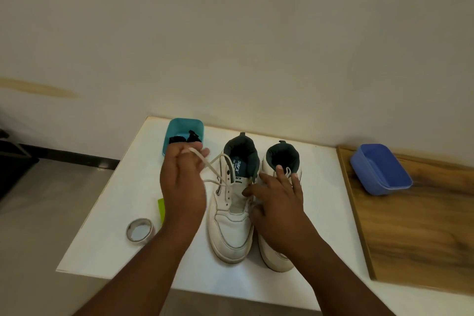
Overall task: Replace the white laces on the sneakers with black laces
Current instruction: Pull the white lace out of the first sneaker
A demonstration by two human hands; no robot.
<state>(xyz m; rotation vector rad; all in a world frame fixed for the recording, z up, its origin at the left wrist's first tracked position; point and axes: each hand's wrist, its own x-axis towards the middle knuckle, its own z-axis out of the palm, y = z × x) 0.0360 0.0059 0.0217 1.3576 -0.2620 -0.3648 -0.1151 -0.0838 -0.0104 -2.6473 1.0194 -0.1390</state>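
Two white sneakers stand side by side on a white board, toes toward me. The left sneaker has most of its eyelets bare; a white lace still runs through its upper eyelets and out to the left. My left hand is shut on that lace, holding it up to the left of the shoe. My right hand rests flat with spread fingers over the right sneaker, covering its front. Black laces lie in a teal tub behind my left hand.
A roll of tape lies near the board's left edge, with a green strip beside my left wrist. To the right, a blue tub sits on a wooden board. A wall rises right behind the table.
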